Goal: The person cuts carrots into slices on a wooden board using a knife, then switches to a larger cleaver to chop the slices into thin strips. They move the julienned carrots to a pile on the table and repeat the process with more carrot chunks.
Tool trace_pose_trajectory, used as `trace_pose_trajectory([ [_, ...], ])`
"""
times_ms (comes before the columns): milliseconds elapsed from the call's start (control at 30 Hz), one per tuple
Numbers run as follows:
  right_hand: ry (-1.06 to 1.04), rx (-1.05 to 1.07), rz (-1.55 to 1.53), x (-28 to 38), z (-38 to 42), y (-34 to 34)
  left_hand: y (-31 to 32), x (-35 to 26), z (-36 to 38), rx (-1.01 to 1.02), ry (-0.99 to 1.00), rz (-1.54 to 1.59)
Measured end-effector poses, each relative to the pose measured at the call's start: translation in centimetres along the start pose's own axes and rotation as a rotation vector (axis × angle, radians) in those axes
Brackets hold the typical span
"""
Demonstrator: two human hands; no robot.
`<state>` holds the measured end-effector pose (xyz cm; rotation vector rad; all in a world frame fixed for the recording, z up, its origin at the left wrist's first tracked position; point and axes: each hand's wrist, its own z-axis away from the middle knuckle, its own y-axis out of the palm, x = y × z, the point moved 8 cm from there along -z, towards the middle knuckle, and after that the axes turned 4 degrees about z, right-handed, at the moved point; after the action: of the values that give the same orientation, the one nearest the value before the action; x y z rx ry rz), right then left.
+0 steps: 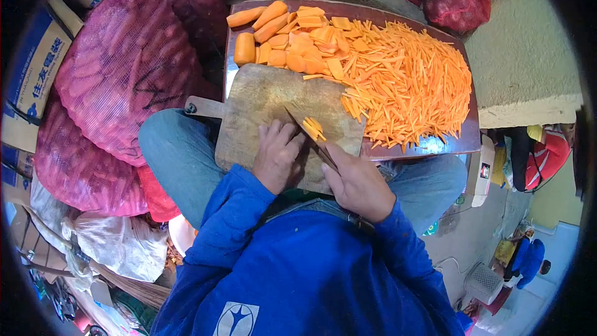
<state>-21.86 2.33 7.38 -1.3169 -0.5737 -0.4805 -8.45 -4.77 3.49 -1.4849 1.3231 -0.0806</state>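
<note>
A worn wooden cutting board point(249, 106) lies across my lap, against the near edge of a dark red tabletop point(469, 118). My right hand point(359, 180) is wrapped round the handle of a knife point(311, 137), whose blade points up and left over the board. A few cut carrot strips point(314, 129) rest at the blade. Just left of it, my left hand point(278, 152) has its fingers curled down on the board; anything under them is hidden. Beyond the board are whole peeled carrots point(270, 21), carrot slices point(305, 53) and a large heap of carrot sticks point(416, 81).
Full pink mesh sacks point(127, 68) are stacked at the left, beside cardboard boxes point(37, 74). A red net bag point(457, 3) sits at the upper right near a concrete ledge point(522, 56). Other people point(528, 261) are farther off at the right, near a grey basket point(483, 283).
</note>
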Motion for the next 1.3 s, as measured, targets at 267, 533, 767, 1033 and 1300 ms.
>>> trace_pose_trajectory([
  [267, 0.076, 0.026, -0.037, 0.4, 0.8, -0.1, -0.8, -0.2, -0.2, -0.006, 0.028, 0.018],
  [533, 0.043, 0.034, -0.035, 1.1, 0.5, -0.5, -0.6, 0.2, 0.1, -0.019, -0.012, 0.005],
  [767, -0.022, 0.006, -0.024, 1.6, -0.9, -0.7, 0.0, 0.4, 0.2, -0.038, 0.018, 0.027],
  [1033, -0.007, 0.004, 0.001, 1.1, -1.1, 0.2, 0.1, 0.3, 0.4, -0.015, 0.016, 0.029],
  [1300, -0.032, -0.032, -0.019, 1.1, -0.9, 0.5, -0.1, 0.3, 0.3, -0.044, 0.018, 0.027],
])
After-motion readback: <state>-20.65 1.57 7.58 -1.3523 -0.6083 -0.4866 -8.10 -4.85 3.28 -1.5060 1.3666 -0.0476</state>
